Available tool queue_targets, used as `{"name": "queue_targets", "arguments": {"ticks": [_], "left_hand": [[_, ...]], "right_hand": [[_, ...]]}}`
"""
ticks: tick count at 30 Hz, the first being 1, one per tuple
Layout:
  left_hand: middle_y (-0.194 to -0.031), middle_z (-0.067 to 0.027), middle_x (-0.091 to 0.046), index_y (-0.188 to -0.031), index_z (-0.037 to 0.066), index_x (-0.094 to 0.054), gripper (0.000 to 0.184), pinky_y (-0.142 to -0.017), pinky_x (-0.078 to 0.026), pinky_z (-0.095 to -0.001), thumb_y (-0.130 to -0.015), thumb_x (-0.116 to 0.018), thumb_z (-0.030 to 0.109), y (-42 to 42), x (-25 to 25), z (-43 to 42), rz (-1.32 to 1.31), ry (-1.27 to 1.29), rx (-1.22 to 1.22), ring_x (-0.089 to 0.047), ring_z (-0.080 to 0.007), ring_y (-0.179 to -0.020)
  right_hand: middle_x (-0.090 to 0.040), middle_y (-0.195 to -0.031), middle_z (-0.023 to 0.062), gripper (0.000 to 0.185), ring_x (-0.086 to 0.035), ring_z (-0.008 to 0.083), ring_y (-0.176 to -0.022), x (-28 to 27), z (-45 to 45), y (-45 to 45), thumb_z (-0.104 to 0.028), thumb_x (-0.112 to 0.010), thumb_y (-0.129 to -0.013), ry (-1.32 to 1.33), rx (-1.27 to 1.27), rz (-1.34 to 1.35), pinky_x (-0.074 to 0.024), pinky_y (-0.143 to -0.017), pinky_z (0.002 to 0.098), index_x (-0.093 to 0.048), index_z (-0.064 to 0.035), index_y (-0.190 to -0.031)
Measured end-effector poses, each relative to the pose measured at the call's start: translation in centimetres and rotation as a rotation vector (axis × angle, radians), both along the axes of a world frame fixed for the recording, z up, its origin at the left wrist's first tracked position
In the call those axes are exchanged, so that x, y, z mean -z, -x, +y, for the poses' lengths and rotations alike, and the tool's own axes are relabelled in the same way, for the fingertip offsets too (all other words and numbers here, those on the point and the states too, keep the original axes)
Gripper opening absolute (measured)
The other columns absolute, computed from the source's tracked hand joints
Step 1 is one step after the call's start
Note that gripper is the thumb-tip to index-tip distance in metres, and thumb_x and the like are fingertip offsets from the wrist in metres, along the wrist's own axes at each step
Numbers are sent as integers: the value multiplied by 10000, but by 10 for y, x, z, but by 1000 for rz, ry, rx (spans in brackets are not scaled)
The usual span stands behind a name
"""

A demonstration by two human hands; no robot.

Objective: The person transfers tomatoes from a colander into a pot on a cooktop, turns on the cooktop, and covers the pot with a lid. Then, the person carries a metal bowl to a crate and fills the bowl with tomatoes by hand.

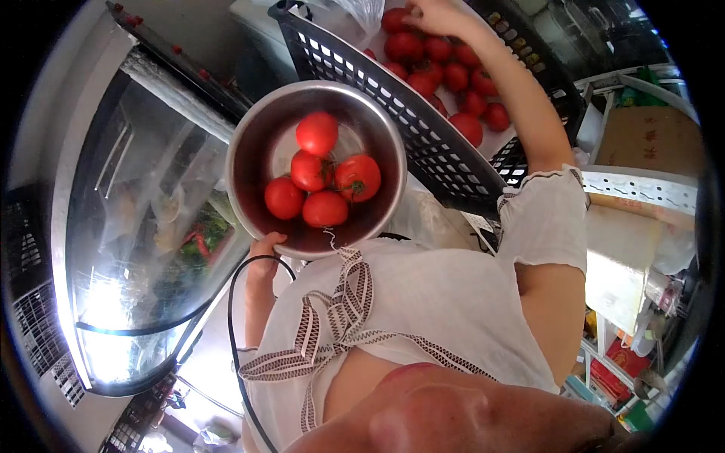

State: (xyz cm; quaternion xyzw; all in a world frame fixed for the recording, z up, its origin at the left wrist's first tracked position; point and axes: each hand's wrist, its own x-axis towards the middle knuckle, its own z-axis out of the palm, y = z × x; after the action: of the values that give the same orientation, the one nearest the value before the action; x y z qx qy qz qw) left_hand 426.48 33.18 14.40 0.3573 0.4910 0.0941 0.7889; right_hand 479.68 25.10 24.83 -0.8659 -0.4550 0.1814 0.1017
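My left hand grips the near-left rim of a round steel bowl, its thumb over the edge. Several red tomatoes lie together in the bowl, some with green stem ends showing. My right hand is stretched over a black plastic crate at the top, partly cut off by the frame edge. Its slightly spread fingertips touch or nearly touch a tomato there; no firm hold shows. More tomatoes lie inside the crate, beside a clear plastic bag.
A glass-fronted display case with produce inside stands on the left. A black cable loops past my left arm. To the right are a metal shelf and a cardboard box. The crate wall rises close beside the bowl.
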Motion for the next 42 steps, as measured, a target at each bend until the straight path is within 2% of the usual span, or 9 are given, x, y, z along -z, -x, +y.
{"name": "queue_targets", "arguments": {"ticks": [9, 11, 12, 15, 19, 21, 28, 37, 42], "left_hand": [[-565, -3, -507, -632, 54, -562, 53, -427, -298, -228, -678, -582, 36, 0, 0, -1, 39, -50, 40, -449, -91, -476], [-563, 18, -496, -612, 76, -554, 79, -422, -276, -223, -683, -576, 48, -8, -9, -5, 50, -53, 7, -430, -75, -473], [-563, 18, -496, -612, 76, -554, 79, -422, -276, -223, -683, -576, 48, -7, -7, -5, 50, -49, -3, -430, -75, -473], [-569, 3, -501, -609, 70, -557, 79, -431, -281, -230, -683, -578, 50, 2, 8, 1, 1, -80, 59, -440, -82, -481], [-552, 0, -490, -601, 71, -551, 94, -433, -278, -224, -688, -578, 49, -1, 2, -2, -60, -134, 81, -441, -87, -474], [-558, -1, -496, -605, 60, -555, 90, -435, -285, -227, -689, -581, 40, 5, 11, 3, -12, -55, 91, -449, -91, -485], [-619, -23, -536, -645, 18, -574, 42, -478, -366, -247, -685, -570, 8, -2, -4, 2, 65, -5, 0, -492, -114, -544], [-695, -45, -557, -880, 18, -549, 233, -568, -438, -269, -654, -565, -35, 0, 7, 1, -40, -9, 26, -546, -151, -618], [-671, -37, -549, -811, 22, -549, 162, -554, -428, -261, -658, -561, -30, -7, -9, -4, -40, 23, 2, -536, -142, -601]], "right_hand": [[-587, -993, 191, 595, -586, 348, -864, 48, -8, 66, -451, -624, -721, 68, 170, -298, -456, -766, 399, -435, -52, -1119], [-633, -792, 126, 192, -600, 258, -724, 20, -13, 105, -150, -613, -715, -869, 76, -246, -460, -672, 358, -631, -67, -887], [-633, -792, 126, 192, -600, 258, -724, 8, -13, 97, -150, -613, -715, -866, 66, -241, -460, -672, 358, -631, -67, -887], [-626, -876, 63, 373, -579, 165, -801, 4, -19, 37, -223, -669, -734, -469, 85, 671, -457, -686, 311, -567, -49, -1048], [-560, -1061, 81, 419, -553, 175, -907, -106, -19, 99, -295, -563, -820, -525, 89, 497, -451, -746, 276, -480, -53, -1151], [-512, -1133, 100, 455, -544, 193, -949, -121, -12, 114, -325, -544, -824, -596, -44, 807, -453, -758, 274, -439, -69, -1185], [-609, -811, 184, 497, -606, 304, -737, -87, 24, 215, -430, -598, -757, -444, -673, 78, -475, -676, 376, -479, -75, -1085], [-638, -823, 112, 230, -619, 162, -721, -136, 1, 133, -183, -478, -871, 175, -376, 589, -486, -601, 270, -594, 11, -916], [-598, -853, 170, 282, -581, 329, -755, -26, -22, 55, -207, -569, -749, 13, -425, -413, -459, -668, 384, -578, -37, -973]]}}
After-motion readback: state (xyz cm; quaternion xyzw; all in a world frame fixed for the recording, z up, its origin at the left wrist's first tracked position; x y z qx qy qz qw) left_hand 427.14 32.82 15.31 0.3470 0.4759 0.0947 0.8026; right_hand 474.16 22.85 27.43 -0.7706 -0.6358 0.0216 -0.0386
